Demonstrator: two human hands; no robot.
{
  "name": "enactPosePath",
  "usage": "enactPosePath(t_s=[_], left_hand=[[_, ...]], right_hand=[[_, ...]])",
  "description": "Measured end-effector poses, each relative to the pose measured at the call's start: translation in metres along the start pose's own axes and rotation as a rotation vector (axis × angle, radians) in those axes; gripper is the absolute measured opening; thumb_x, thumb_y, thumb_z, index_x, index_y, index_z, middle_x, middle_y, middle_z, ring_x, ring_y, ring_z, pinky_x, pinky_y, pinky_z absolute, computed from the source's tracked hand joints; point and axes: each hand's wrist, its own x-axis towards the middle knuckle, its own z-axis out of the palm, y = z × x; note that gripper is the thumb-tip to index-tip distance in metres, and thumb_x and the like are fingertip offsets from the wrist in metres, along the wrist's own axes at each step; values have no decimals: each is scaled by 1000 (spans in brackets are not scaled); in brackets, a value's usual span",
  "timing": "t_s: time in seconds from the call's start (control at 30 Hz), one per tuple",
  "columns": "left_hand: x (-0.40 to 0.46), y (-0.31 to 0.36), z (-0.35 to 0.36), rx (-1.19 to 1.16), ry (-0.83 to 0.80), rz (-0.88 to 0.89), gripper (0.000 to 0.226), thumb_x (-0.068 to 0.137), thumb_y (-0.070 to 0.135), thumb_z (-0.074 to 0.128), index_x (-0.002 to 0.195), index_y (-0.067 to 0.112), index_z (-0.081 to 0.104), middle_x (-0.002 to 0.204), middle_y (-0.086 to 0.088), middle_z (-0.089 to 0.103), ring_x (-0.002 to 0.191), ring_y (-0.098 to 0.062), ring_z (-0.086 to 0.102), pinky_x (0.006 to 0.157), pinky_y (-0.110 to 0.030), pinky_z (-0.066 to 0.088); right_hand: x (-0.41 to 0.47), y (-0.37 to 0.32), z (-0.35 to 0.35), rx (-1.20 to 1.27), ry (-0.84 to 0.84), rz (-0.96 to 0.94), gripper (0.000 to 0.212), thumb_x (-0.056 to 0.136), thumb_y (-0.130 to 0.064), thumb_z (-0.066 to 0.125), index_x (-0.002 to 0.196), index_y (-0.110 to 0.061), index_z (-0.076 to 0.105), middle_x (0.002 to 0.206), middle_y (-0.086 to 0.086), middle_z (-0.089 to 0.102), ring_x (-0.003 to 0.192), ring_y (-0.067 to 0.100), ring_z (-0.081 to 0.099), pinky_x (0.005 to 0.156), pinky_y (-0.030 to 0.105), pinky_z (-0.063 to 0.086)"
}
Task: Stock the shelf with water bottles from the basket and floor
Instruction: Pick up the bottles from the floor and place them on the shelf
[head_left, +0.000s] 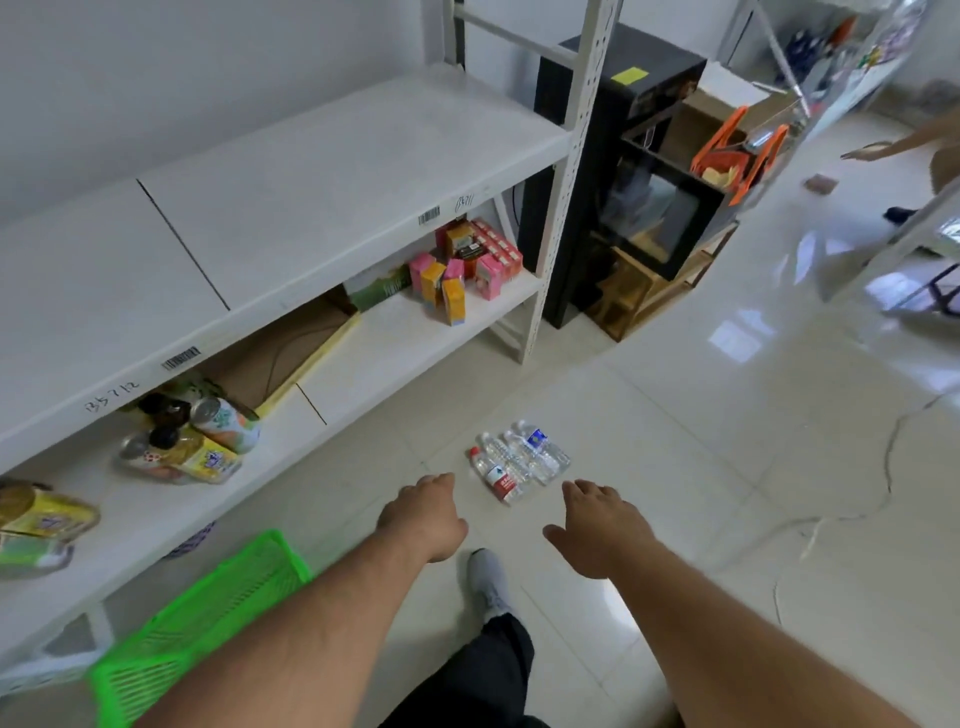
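Note:
Several small water bottles (519, 460) lie side by side on the tiled floor; one has a red label, another a blue one. My left hand (423, 514) hovers just left of them and my right hand (597, 525) just right, both above the floor with fingers spread and nothing in them. A green plastic basket (192, 629) sits on the floor at the lower left, partly hidden behind my left forearm; its contents cannot be seen. The white shelf (322, 171) stands to the left, its upper board bare.
The lower shelf board (395, 338) holds juice cartons, canned and bottled drinks and a flat cardboard box. A black cabinet (623, 182) with an orange bag stands past the shelf post. My foot (488, 582) is near the bottles. Another person's arm shows at the far right.

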Motion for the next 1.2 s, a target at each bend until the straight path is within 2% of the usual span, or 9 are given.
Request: enactPosePath(t_s=[0.3, 0.5, 0.63, 0.8, 0.9, 1.0, 1.13, 1.2], left_hand=[[105, 32, -35, -226, -36, -120, 68, 85, 45, 57, 145, 23, 34, 145, -6, 45, 129, -29, 49, 99, -37, 44], [141, 46, -55, -377, -3, -174, 68, 83, 45, 58, 145, 28, 37, 143, -3, 49, 125, -26, 53, 95, -33, 44], [164, 50, -57, -474, 8, -273, 74, 84, 49, 58, 148, 24, 32, 147, -4, 45, 128, -25, 50, 99, -34, 44], [190, 55, -46, -622, 44, -455, 77, 87, 49, 58, 152, 22, 26, 154, -7, 35, 135, -27, 43, 107, -37, 40], [211, 64, -22, -750, 56, -576, 77, 88, 48, 59, 152, 19, 26, 155, -10, 33, 136, -28, 42, 108, -35, 38], [246, 77, 19, -856, 58, -668, 77, 88, 45, 61, 152, 17, 29, 153, -12, 37, 136, -26, 43, 108, -31, 37], [316, 90, 99, -1023, 60, -745, 77, 87, 41, 65, 151, 16, 30, 152, -9, 40, 135, -23, 45, 109, -29, 36], [355, 91, 144, -1076, 65, -772, 77, 86, 42, 66, 150, 18, 32, 150, -7, 43, 129, -20, 50, 102, -24, 39]], right_hand=[[108, 38, -80, -119, -54, -52, 65, 96, -53, 44, 147, -14, 34, 150, 5, 42, 135, 29, 39, 108, 39, 38], [161, 48, -117, -153, -96, -104, 66, 96, -54, 43, 147, -12, 34, 149, 8, 42, 135, 30, 41, 109, 39, 37], [206, 52, -136, -174, -122, -177, 66, 96, -54, 44, 147, -14, 34, 149, 7, 43, 134, 29, 42, 108, 38, 37], [263, 65, -143, -224, -232, -301, 68, 96, -53, 44, 150, -14, 31, 148, 8, 42, 134, 29, 42, 107, 38, 37], [307, 83, -136, -253, -312, -348, 63, 96, -51, 46, 145, -13, 37, 142, 9, 48, 129, 28, 47, 104, 36, 40], [359, 96, -112, -237, -389, -340, 65, 96, -50, 46, 149, -14, 34, 146, 7, 45, 133, 27, 45, 106, 35, 37], [448, 101, -44, -179, -456, -323, 63, 97, -47, 47, 148, -13, 35, 146, 9, 47, 130, 26, 50, 102, 32, 41], [492, 100, 5, -118, -481, -301, 61, 97, -46, 49, 147, -13, 37, 146, 8, 50, 127, 26, 53, 99, 30, 43]])
